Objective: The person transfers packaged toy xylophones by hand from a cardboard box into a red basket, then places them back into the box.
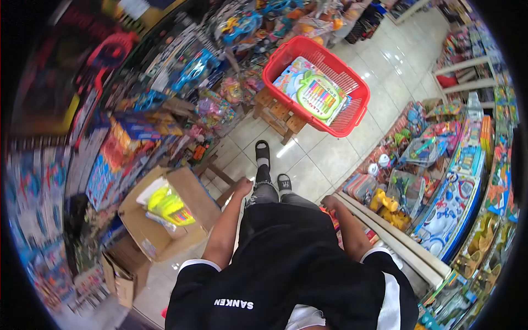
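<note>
My left hand (242,187) hangs beside my left leg with its fingers curled in, and I see nothing in it. My right hand (330,203) hangs by my right side, near the end of a white shelf edge (396,239). Its fingers look curled too, with no object visible in them. Ahead of my feet, a red plastic basket (360,102) rests on a wooden stool (278,115). Inside the basket lies a green-framed pack of colored markers (322,99) on top of other colorful packages.
An open cardboard box (190,192) with bright yellow packs (168,206) stands at my left, another carton (124,269) behind it. Toy-filled shelves line both sides. Yellow toys (388,201) sit on the right. A tiled floor (313,159) runs forward between the shelves.
</note>
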{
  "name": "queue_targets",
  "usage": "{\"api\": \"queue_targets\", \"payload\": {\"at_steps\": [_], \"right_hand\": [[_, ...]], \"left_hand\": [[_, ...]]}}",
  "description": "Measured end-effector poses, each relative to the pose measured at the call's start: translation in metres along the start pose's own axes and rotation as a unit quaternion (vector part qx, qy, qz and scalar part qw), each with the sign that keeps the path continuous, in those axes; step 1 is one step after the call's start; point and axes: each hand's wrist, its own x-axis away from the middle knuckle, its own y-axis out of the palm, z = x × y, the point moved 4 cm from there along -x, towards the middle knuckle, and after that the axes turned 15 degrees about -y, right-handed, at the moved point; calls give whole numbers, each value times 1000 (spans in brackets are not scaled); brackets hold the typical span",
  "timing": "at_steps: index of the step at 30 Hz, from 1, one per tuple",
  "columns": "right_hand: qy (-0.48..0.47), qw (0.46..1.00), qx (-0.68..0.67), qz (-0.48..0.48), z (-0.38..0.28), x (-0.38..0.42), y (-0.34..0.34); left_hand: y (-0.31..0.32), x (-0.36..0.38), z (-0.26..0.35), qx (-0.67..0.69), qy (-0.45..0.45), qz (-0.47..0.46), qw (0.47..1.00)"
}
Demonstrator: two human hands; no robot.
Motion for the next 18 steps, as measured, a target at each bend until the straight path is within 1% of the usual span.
{"api": "queue_targets", "payload": {"at_steps": [1,2,3,4,5,6,7,8,9,11,12,13,14,15,17,18], "right_hand": [[-112,964,239,-40,-1,-1,6],[-121,959,252,-48,0,3,11],[-64,950,304,-25,7,4,7],[-8,935,354,0,13,5,5],[-19,929,369,-5,18,5,5],[27,961,274,17,29,2,-6],[71,982,173,36,36,-2,-12],[58,980,188,26,32,-7,-13],[80,989,106,64,26,-7,-19],[125,981,-54,134,17,-8,-38],[82,989,-6,122,34,-25,-39],[69,991,16,114,11,-27,-49],[90,981,-61,158,-26,-22,-60],[111,963,-140,202,-54,-25,-69],[75,966,-120,216,-92,-34,-75],[63,970,-111,208,-109,-44,-78]], "left_hand": [[3,15,-9,82,-31,4,996],[23,11,-32,161,-15,48,986],[31,26,-41,175,-22,60,982],[41,41,-55,211,-68,49,974],[53,56,-69,249,-114,38,961],[66,67,-82,269,-116,40,955],[83,83,-101,288,-122,40,949],[102,98,-123,292,-150,31,944],[123,111,-145,298,-178,22,937],[181,126,-204,264,-177,96,943],[200,143,-218,100,-100,67,988],[218,158,-229,-70,-20,37,997],[236,176,-249,140,-168,9,976],[262,196,-266,344,-298,-23,890],[303,216,-294,345,-309,-63,884],[298,225,-296,361,-309,-58,878]]}}
